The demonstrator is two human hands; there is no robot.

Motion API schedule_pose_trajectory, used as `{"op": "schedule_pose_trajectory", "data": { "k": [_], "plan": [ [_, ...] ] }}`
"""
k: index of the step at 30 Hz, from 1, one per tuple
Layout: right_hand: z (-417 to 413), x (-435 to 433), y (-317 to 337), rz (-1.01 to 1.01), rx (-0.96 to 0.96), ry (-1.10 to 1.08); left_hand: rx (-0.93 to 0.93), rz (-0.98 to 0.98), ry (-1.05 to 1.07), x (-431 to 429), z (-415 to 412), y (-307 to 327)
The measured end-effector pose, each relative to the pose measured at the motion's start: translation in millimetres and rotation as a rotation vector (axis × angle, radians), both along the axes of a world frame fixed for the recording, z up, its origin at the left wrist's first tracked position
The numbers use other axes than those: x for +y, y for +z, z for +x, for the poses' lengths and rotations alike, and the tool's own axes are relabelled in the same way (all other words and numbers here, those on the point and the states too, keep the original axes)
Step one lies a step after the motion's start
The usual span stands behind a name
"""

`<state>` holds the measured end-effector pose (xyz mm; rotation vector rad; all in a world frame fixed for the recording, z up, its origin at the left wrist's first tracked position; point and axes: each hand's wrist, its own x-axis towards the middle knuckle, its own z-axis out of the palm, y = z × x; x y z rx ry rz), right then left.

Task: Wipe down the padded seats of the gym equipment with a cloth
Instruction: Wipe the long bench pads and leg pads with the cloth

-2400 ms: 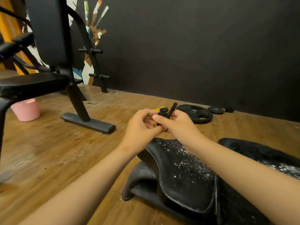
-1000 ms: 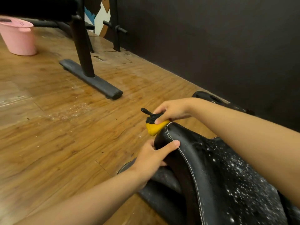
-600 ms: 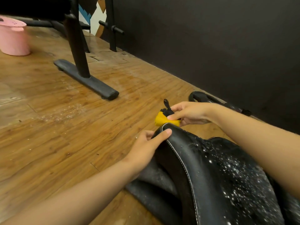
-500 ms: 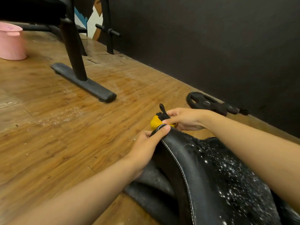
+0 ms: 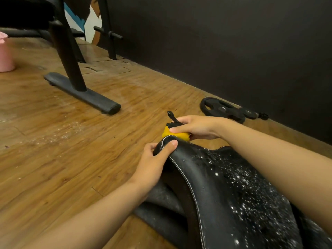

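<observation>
Left hand (image 5: 152, 166) grips the tip of the speckled padded seat (image 5: 224, 186); right hand (image 5: 195, 127) clutches the yellow cloth (image 5: 175, 134) there; wiping seems just beginning, likely needing firm strokes across the specks.

Pink bucket (image 5: 5, 54) at far left edge, on wood floor (image 5: 53, 168). Black weight plates (image 5: 221, 109) flat, right of centre, near dark wall (image 5: 215, 42). Peg rack (image 5: 107, 33) top centre-left.

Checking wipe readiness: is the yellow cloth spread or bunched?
Bunched. The yellow cloth is a wad pinched in the right hand at the tip of the padded seat, not spread.
</observation>
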<state>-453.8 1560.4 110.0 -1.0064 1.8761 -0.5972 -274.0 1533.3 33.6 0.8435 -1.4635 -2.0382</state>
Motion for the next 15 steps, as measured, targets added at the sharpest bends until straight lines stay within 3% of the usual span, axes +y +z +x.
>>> {"op": "schedule_pose_trajectory", "data": {
  "k": [7, 12, 15],
  "plan": [
    [-26.3, 35.0, 9.5, 0.195, -0.040, 0.036, -0.003, -0.008, -0.047, -2.6, 1.4, -0.9],
    [-4.9, 8.5, -4.5, 0.013, -0.058, -0.048, 0.012, -0.032, -0.063, -3.4, 2.1, -0.2],
    [-7.7, 11.2, -6.1, 0.065, -0.099, -0.021, 0.005, -0.029, -0.081, -4.9, 2.3, -0.9]
  ]
}}
